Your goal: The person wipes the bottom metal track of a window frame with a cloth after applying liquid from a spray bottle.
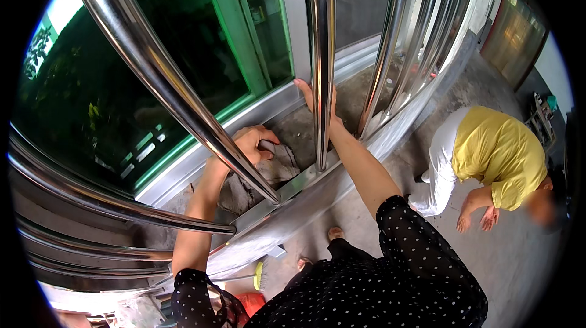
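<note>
Both my arms reach between polished metal window bars (322,53) to the concrete sill (293,128) behind them. My left hand (254,142) grips a crumpled, dirty grey cloth (277,163), which lies on the sill close to the window frame's bottom rail (183,170). One bar crosses in front of my left wrist. My right hand (327,99) is at the foot of the silver window frame, its thumb against the metal. A bar hides the middle of that hand, and no object shows in it.
A sliding window pane (137,76) with green reflections stands behind the bars. At right, a person in a yellow top (499,154) bends over the concrete floor (357,218). Below the sill are a yellow-green broom head (260,275) and a red container (251,303). Small debris lies along the right sill.
</note>
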